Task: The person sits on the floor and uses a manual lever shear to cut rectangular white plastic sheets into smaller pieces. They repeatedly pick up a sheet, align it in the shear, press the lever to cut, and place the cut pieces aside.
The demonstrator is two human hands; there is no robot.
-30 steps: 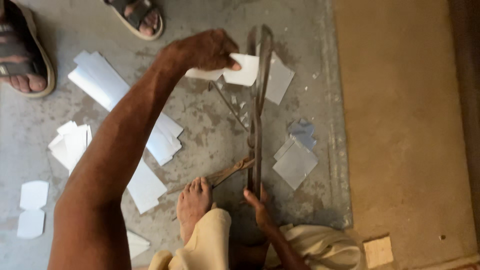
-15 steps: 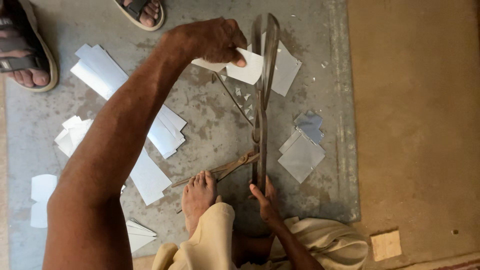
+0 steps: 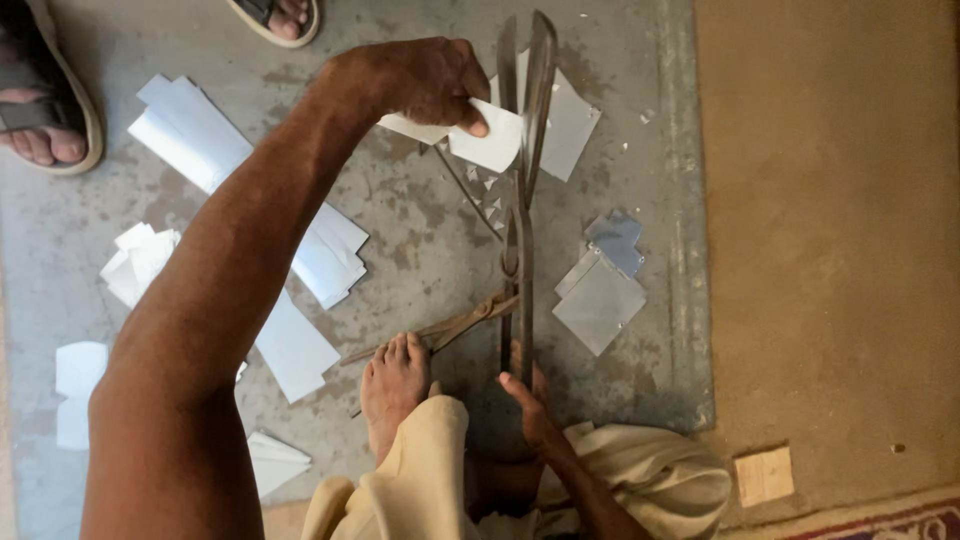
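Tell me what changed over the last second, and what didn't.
Little changed. The left hand keeps pinching the white sheet piece and has fed it slightly further between the blades of the big shears. The right hand stays on the shears' handle and the bare foot on the lower one. The cut pieces on the floor lie as before.

Left hand (image 3: 420,85) gripped a white sheet piece (image 3: 480,140), its edge fed between the blades of large metal shears (image 3: 522,150) standing upright on a grey floor (image 3: 420,240). Right hand (image 3: 525,400) rested on the lower end of the shears' handle. A bare foot (image 3: 392,385) pressed on a wooden stick (image 3: 440,328) beside the shears. White cut pieces (image 3: 190,130) lay scattered left; grey squares (image 3: 600,300) lay right. Two sandalled feet (image 3: 45,110) stood at the top left. A small wooden block (image 3: 764,475) lay on the brown floor.
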